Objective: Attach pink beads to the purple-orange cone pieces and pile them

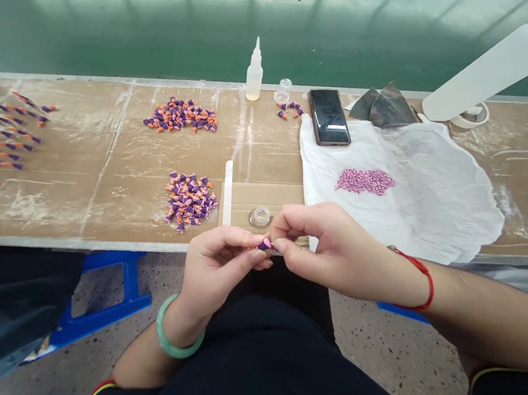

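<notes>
Between the thumb and forefinger of my left hand is a small purple-and-pink figure with a bit of orange beside it. My right hand meets it from the right, thumb and forefinger pinched at its pink end; whatever they grip is too small to make out. Just beyond my fingertips a small clear round dish rests on a cardboard piece. A heap of purple, pink and orange figures lies left of the dish. On white paper is a patch of tiny pink pieces.
Another heap of figures lies farther back, with rows of purple-orange pieces at far left. A dropper bottle, clear cap, phone and tape roll line the back. A white strip borders the cardboard.
</notes>
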Demonstrator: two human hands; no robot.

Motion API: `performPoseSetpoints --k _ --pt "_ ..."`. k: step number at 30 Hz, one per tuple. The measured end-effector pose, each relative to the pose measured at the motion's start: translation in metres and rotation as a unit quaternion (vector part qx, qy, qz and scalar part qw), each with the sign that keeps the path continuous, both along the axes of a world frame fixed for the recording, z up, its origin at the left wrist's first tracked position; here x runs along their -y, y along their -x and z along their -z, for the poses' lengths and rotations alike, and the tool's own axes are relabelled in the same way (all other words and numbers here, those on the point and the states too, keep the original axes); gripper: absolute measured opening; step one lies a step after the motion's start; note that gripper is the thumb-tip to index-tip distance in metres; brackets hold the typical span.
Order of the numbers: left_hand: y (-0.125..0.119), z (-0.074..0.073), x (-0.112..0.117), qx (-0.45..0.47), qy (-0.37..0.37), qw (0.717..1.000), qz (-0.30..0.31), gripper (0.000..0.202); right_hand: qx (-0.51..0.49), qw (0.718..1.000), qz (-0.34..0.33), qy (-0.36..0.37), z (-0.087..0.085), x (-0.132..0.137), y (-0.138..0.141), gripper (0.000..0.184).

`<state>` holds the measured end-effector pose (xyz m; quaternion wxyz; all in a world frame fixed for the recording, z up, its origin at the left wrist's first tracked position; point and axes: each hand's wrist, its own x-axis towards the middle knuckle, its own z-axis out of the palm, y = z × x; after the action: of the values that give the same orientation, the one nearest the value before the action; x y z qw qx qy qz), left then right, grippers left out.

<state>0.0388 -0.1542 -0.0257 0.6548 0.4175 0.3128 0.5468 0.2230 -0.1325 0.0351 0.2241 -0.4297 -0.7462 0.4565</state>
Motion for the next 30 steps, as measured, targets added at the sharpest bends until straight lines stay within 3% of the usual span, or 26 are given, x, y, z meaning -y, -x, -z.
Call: performPoseSetpoints --k 14,30 --pt "-0.0012 -0.0043 -0.0003 0.0 -0.004 1.0 0.006 0.012 0.025 0.992 -0.01 -0.124 -0.0009 0.0042 -0.0017 0.016" --pt "-0.0022 -0.0033 -0.0035 -0.014 0.002 0.999 0.037 0.012 0.014 0.992 0.0 -0.128 0.0053 0.008 -0.005 0.013"
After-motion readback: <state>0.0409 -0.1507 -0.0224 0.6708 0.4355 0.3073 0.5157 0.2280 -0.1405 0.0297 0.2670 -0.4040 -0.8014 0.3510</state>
